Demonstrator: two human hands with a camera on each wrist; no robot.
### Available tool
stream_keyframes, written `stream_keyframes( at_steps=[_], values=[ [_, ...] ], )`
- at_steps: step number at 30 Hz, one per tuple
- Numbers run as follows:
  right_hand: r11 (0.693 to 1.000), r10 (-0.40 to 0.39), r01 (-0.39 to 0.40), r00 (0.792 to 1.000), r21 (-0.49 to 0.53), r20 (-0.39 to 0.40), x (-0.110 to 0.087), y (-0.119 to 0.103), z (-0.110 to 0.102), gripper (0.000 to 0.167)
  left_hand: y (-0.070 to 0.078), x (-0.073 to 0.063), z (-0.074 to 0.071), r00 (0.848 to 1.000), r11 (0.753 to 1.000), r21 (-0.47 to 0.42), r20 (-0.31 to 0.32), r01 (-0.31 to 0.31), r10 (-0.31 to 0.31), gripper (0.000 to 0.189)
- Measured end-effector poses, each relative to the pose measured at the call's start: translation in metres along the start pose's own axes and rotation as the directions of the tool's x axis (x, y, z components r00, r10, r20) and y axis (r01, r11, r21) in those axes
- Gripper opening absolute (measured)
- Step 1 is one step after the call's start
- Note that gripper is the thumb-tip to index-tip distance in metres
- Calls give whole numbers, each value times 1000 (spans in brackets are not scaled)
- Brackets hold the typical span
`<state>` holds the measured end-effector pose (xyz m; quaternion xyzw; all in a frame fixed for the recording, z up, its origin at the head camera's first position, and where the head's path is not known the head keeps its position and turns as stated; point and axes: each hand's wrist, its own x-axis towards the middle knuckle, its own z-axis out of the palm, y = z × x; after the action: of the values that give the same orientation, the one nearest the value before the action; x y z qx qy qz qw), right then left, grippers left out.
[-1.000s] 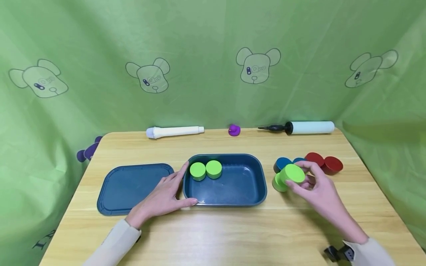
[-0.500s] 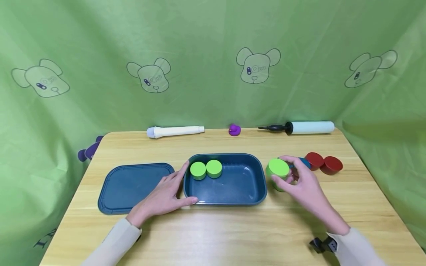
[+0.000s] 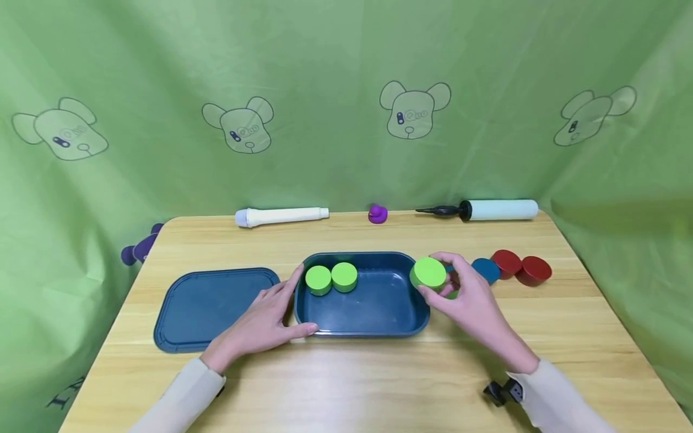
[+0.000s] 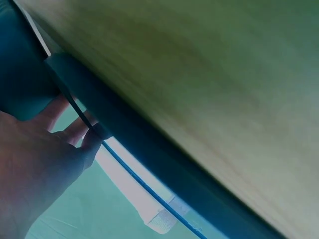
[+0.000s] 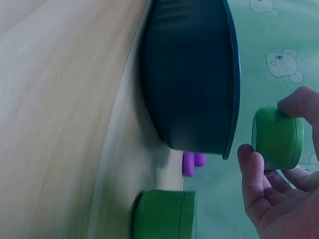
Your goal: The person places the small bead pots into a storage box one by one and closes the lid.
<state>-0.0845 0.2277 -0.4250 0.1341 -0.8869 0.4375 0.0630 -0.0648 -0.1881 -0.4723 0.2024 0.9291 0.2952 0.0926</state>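
My right hand [image 3: 468,291] pinches a round light-green tin [image 3: 429,273] between thumb and fingers. It holds the tin raised at the right end of a dark blue rectangular box [image 3: 379,313]; the right wrist view shows the tin [image 5: 276,138] above rim height. Inside the box, two similar green tins [image 3: 318,280] stand side by side at the left. My left hand [image 3: 265,322] rests against the box's left end, fingers extended along the side and thumb at the front corner. Another green tin [image 5: 164,215] stands on the table below my right hand, mostly hidden in the head view.
Left of the box lies a flat blue lid [image 3: 211,307], partly behind my left hand. Blue tins [image 3: 486,270] and two red tins [image 3: 533,270] stand at the right. Along the back edge lie a white microphone [image 3: 284,216], a purple duck [image 3: 378,213] and a hand pump [image 3: 500,210].
My right hand has carried the green tin leftward, from over the tins at the right to the box's right rim. The left hand has stayed at the box.
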Motion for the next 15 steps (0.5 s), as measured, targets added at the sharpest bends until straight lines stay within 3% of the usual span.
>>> stream_keyframes(
  at_steps=[6,15],
  values=[
    [999,29,-29,1000,-24,9,3,-3,4,60,1,2,2,1000,1000,-3,8,0,0,117],
    [1000,8,-7,999,-4,40,10,-7,16,59,1,-1,0,1000,1000,3,-1,3,-3,117]
  ],
)
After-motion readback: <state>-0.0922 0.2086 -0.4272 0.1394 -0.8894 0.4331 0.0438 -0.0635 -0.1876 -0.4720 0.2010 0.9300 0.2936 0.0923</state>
